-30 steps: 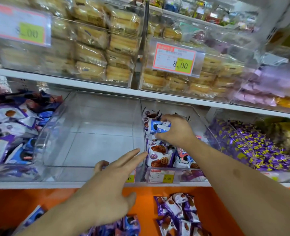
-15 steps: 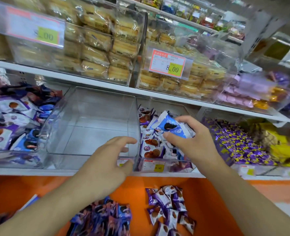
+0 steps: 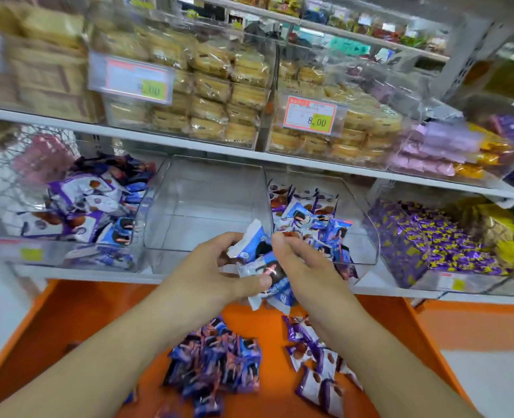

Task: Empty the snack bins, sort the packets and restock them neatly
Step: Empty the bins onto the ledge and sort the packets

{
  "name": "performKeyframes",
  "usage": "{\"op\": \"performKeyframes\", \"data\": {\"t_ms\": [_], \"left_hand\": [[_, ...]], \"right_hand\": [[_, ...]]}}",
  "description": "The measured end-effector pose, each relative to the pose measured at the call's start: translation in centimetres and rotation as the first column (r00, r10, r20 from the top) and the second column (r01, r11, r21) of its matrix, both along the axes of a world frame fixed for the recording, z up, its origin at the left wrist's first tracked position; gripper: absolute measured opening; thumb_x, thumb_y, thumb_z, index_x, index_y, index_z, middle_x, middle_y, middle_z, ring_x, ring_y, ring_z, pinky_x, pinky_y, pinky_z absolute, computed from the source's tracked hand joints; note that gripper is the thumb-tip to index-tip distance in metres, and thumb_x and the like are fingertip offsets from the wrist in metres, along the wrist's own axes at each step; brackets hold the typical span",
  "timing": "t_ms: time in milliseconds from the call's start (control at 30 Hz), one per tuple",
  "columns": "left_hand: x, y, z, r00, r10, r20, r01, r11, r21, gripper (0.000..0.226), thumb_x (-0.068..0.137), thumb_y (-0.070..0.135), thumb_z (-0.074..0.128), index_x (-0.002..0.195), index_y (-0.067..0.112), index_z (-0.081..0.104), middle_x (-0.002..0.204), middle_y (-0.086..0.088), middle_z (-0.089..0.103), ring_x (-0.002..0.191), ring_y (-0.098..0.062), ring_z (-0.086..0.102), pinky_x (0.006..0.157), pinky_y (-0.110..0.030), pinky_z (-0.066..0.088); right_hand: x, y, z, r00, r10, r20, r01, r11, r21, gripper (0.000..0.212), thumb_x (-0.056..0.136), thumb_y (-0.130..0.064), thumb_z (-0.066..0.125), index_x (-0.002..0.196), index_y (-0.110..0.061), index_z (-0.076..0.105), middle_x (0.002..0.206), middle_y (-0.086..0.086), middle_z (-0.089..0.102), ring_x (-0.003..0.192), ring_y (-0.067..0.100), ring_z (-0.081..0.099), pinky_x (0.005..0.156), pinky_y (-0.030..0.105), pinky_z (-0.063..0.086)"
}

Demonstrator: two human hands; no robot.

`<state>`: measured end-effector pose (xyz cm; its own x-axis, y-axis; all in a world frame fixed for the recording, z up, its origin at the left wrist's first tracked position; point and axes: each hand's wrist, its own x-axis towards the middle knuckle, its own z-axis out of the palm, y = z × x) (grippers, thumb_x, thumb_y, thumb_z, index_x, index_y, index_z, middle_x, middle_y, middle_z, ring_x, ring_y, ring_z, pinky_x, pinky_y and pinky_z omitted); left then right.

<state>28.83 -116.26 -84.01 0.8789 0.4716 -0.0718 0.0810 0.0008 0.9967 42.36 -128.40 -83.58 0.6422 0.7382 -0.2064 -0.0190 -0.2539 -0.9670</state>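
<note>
I see the white shelf carrying clear bins of wrapped cakes, two with price tags reading "8.00", and below it the empty clear bin beside a bin of mixed packets, all above the orange ledge with its blue packet pile and purple-white packet pile. My left hand and right hand meet before the empty bin, the fingers of both curled round a bunch of blue-and-white packets whose print is too blurred to read.
</note>
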Motion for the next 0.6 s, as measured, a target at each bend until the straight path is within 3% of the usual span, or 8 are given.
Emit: {"op": "performKeyframes", "data": {"t_ms": [67,100,167,267,333,433,500,600], "left_hand": [[-0.6,-0.3,-0.4,0.998,0.064,0.013,-0.063,0.994,-0.087,0.045,0.082,0.015,0.086,0.121,0.028,0.07,0.113,-0.006,0.077,0.096,-0.023,0.077,0.077,-0.031,0.062],[-1.0,-0.2,-0.5,0.994,0.104,0.024,-0.1,0.985,-0.142,0.046,0.08,0.012,0.087,0.12,0.027,0.07,0.112,-0.009,0.077,0.097,-0.026,0.077,0.076,-0.032,0.062],[-2.0,0.1,-0.3,0.985,0.168,0.045,-0.154,0.963,-0.22,0.047,0.079,0.009,0.085,0.122,0.022,0.07,0.112,-0.011,0.077,0.1,-0.031,0.076,0.083,-0.041,0.061],[-3.3,1.0,-0.2,0.969,0.236,0.077,-0.208,0.94,-0.271,0.045,0.081,0.004,0.079,0.124,0.014,0.069,0.112,-0.014,0.077,0.102,-0.034,0.075,0.089,-0.047,0.058],[-3.6,1.3,-0.3,0.961,0.265,0.078,-0.236,0.934,-0.268,0.044,0.081,0.004,0.078,0.123,0.013,0.069,0.112,-0.015,0.077,0.102,-0.034,0.075,0.087,-0.045,0.059],[-3.6,1.2,-1.0,0.96,0.273,0.062,-0.248,0.932,-0.265,0.044,0.081,0.002,0.077,0.123,0.014,0.069,0.112,-0.015,0.077,0.101,-0.033,0.076,0.082,-0.041,0.064],[-3.6,1.2,-1.6,0.962,0.268,0.046,-0.248,0.934,-0.258,0.046,0.082,0.001,0.076,0.126,0.013,0.067,0.113,-0.015,0.076,0.102,-0.034,0.075,0.083,-0.042,0.064],[-3.5,1.7,-2.6,0.97,0.243,0.013,-0.234,0.946,-0.225,0.047,0.084,0.002,0.077,0.128,0.016,0.065,0.115,-0.014,0.076,0.103,-0.033,0.075,0.086,-0.044,0.062]], "right_hand": [[0.0,-0.2,0.0,0.974,-0.029,-0.225,0.043,0.998,0.055,0.042,0.085,-0.07,0.064,0.109,-0.038,0.076,0.114,-0.008,0.078,0.11,0.016,0.073,0.1,0.044,0.056],[0.0,-0.3,0.1,0.938,-0.041,-0.344,0.075,0.993,0.086,0.047,0.089,-0.062,0.064,0.113,-0.022,0.076,0.116,0.008,0.078,0.111,0.032,0.074,0.101,0.056,0.056],[0.4,-0.7,0.3,0.893,-0.011,-0.449,0.091,0.983,0.157,0.037,0.099,-0.039,0.061,0.109,-0.006,0.072,0.123,0.025,0.072,0.115,0.048,0.068,0.096,0.067,0.055],[1.2,-1.6,0.0,0.832,0.106,-0.545,0.051,0.963,0.266,0.038,0.094,-0.016,0.054,0.12,0.007,0.069,0.132,0.034,0.064,0.118,0.052,0.065,0.086,0.061,0.06],[1.4,-2.0,-0.3,0.82,0.152,-0.552,0.012,0.959,0.282,0.042,0.091,-0.007,0.052,0.126,0.01,0.066,0.131,0.034,0.064,0.12,0.051,0.065,0.094,0.061,0.059],[1.7,-2.0,-0.8,0.878,0.151,-0.453,-0.039,0.968,0.247,0.034,0.095,0.0,0.058,0.127,0.003,0.068,0.128,0.027,0.069,0.122,0.046,0.066,0.108,0.065,0.048],[1.8,-1.9,-1.2,0.915,0.129,-0.382,-0.047,0.975,0.216,0.034,0.097,-0.002,0.064,0.131,-0.002,0.067,0.129,0.023,0.07,0.118,0.04,0.07,0.104,0.064,0.053],[2.2,-1.7,-2.2,0.955,0.112,-0.276,-0.068,0.984,0.164,0.039,0.093,-0.011,0.074,0.131,-0.005,0.065,0.121,0.023,0.073,0.101,0.035,0.073,0.082,0.047,0.063]]}}
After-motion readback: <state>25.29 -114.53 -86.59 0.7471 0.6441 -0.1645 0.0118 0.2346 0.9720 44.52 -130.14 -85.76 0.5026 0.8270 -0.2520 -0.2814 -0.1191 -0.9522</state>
